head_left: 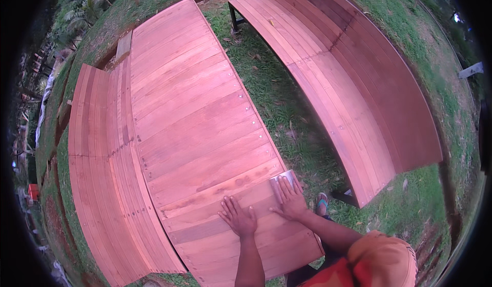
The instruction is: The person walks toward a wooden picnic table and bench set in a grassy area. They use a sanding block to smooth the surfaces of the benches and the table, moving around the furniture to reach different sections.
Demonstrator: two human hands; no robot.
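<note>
My left hand (239, 216) lies flat on the planks of a long reddish wooden table (189, 107), fingers spread, with nothing in it. To its right, my right hand (290, 200) presses on a small pale sheet (283, 175) that looks like sandpaper, at the table's right edge. Its fingers cover part of the sheet, whose far end and one side show. Pale screw heads dot the boards along that edge.
A slatted wooden bench with a high back (359, 117) stands right of the table on dark metal legs. Another bench (102, 153) runs close along the left side. Grass (292, 117) lies between table and right bench. My sandalled foot (322, 204) shows beside the table.
</note>
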